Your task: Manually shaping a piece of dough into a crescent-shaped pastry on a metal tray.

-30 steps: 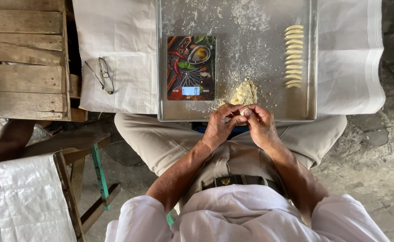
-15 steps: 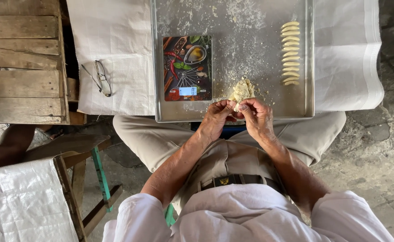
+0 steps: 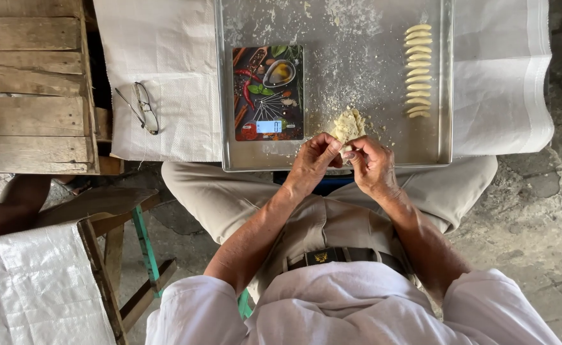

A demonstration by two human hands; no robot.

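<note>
Both forearms reach forward over the lap, wrists bent inward so the left hand (image 3: 311,161) and right hand (image 3: 372,165) meet at the near rim of the metal tray (image 3: 332,165). Their fingers pinch a small piece of dough (image 3: 343,148) between them, just below the crumbly dough lump (image 3: 348,124). A kitchen scale (image 3: 267,92) lies left; a row of shaped dough pieces (image 3: 417,70) lines the right side, floured tray bare between.

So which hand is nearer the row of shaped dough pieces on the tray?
The right hand. It sits below and left of the row of shaped dough pieces, by the dough lump. The left hand is farther left, below the kitchen scale.
</note>
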